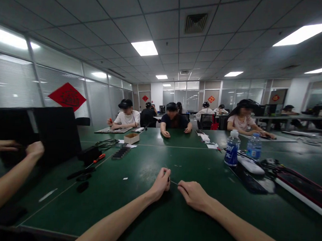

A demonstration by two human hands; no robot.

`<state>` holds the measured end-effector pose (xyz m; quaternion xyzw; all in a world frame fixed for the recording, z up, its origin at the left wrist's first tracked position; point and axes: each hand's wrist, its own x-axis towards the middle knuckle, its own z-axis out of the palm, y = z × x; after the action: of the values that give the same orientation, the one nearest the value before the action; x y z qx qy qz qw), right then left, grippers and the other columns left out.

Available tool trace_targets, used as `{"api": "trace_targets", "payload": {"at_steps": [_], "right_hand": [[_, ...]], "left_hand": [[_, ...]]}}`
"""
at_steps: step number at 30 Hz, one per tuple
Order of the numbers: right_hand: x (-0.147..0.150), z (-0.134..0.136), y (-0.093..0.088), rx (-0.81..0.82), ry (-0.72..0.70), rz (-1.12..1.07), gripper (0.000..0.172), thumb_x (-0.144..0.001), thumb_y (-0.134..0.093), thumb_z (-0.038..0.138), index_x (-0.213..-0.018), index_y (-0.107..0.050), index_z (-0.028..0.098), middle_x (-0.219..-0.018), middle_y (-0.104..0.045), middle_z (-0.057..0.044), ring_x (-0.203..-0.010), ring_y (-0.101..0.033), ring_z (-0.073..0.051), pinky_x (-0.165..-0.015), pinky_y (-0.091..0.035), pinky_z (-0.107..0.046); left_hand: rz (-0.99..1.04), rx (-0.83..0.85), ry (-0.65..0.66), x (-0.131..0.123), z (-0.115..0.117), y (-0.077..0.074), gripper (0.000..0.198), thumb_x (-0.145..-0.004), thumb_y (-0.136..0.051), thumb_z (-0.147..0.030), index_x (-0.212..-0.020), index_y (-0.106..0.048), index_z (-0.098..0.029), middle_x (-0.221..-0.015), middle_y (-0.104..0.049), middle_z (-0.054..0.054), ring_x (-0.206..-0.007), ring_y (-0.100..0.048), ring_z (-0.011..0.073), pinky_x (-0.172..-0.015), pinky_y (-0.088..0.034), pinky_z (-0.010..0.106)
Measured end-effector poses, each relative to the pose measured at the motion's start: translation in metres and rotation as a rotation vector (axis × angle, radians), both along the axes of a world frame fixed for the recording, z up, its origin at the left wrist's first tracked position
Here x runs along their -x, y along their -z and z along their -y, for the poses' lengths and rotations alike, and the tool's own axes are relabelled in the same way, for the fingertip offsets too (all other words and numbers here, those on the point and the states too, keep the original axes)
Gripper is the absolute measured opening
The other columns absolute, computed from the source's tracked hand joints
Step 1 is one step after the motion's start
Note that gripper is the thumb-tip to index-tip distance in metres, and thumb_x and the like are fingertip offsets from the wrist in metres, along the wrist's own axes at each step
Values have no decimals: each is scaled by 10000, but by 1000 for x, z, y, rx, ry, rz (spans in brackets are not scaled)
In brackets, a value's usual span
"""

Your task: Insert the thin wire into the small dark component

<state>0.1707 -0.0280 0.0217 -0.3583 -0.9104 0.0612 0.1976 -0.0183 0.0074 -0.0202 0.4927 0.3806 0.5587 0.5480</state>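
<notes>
The left hand (161, 184) is curled around a small dark piece (169, 179), mostly hidden by the fingers. A thin strand (174, 182) spans the short gap to the right hand (193, 194), whose fingertips pinch its other end. Both hands are low over the green table (144, 221). Left of the grip lies a white scrap (125, 178); farther left, an orange-handled screwdriver (99, 158) and, at the edge, a co-worker's hand (35, 150). Beyond the grip to the left stands an open box (132, 138); beyond it to the right, two bottles, one dark blue (231, 154), one light blue (254, 150). Straight across sits a person (177, 122).
</notes>
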Motion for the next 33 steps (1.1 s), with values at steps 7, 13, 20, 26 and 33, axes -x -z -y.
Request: {"api": "trace_targets", "payload": {"at_steps": [7,13,20,26,33], "right_hand": [[-1,2,-4,30,-22,-18,355,-947,-280,395,-970,-572,194,-838,-621,-45,-726,-575,-158,-694,-392,-262],[-2,2,-3,37,-33,-32,305,-930,-331,364,-983,-572,185,-822,-621,-43,-713,-573,-153,-697,-394,-261],[-1,1,0,37,-55,-78,279,-928,-334,334,-995,-565,193,-866,-625,-43,-756,-584,-162,-734,-408,-281],[-3,1,0,31,-56,-70,288,-930,-329,343,-1061,-537,194,-926,-626,-59,-809,-591,-181,-745,-419,-291],[-2,0,1,36,-50,-46,303,-930,-327,338,-1106,-531,198,-971,-628,-68,-855,-596,-194,-770,-423,-299]], "left_hand": [[-7,13,2,-1,2,-1,360,-785,-463,-568,-847,-360,-229,-583,-357,-84,-363,-270,35,-359,-136,168],[-10,20,-5,-1,1,-1,379,-782,-456,-584,-862,-374,-223,-567,-349,-89,-353,-262,34,-356,-141,172],[-25,10,-11,1,1,-1,372,-799,-420,-589,-867,-367,-228,-546,-333,-89,-355,-271,46,-359,-158,174],[-2,13,-13,1,1,-2,362,-800,-423,-585,-877,-349,-238,-600,-358,-84,-371,-262,34,-367,-165,167],[4,3,-6,1,2,-3,375,-792,-430,-591,-882,-333,-241,-624,-366,-78,-380,-276,33,-365,-155,170]]}}
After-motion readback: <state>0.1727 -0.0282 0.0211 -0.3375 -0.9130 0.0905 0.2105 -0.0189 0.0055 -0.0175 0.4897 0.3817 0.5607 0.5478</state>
